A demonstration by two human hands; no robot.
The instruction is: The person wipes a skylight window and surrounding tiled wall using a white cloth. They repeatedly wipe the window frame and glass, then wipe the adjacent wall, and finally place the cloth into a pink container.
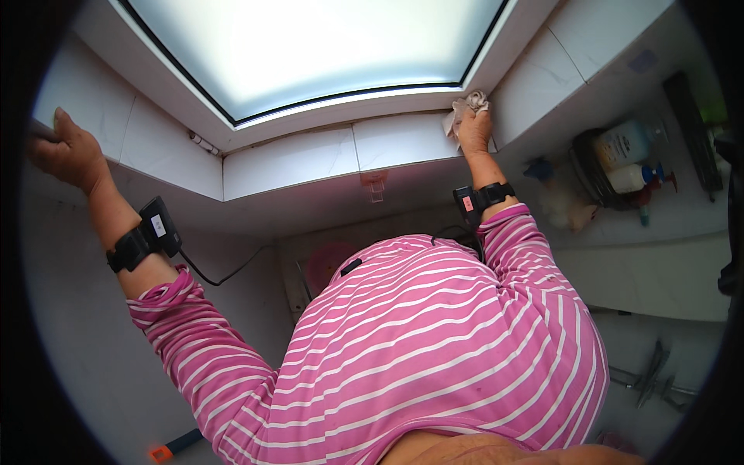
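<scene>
A frosted window [325,46] in a white frame, edged by a black seal, fills the top middle. My right hand [475,129] grips a crumpled pale cloth [459,113] at the lower right corner of the frame, just above the white tiled sill [401,138]. At the far left my left hand [67,148] is raised with its thumb up, the fingers curled around a greyish edge or bar that is dark and partly cut off by the picture's rim. Both forearms wear black strapped devices.
On the right, a dark wall basket [598,168] holds bottles, one with a pump. A clear hook [375,189] hangs below the sill. A metal fixture [651,375] is at lower right; an orange-tipped dark handle [174,447] lies at lower left.
</scene>
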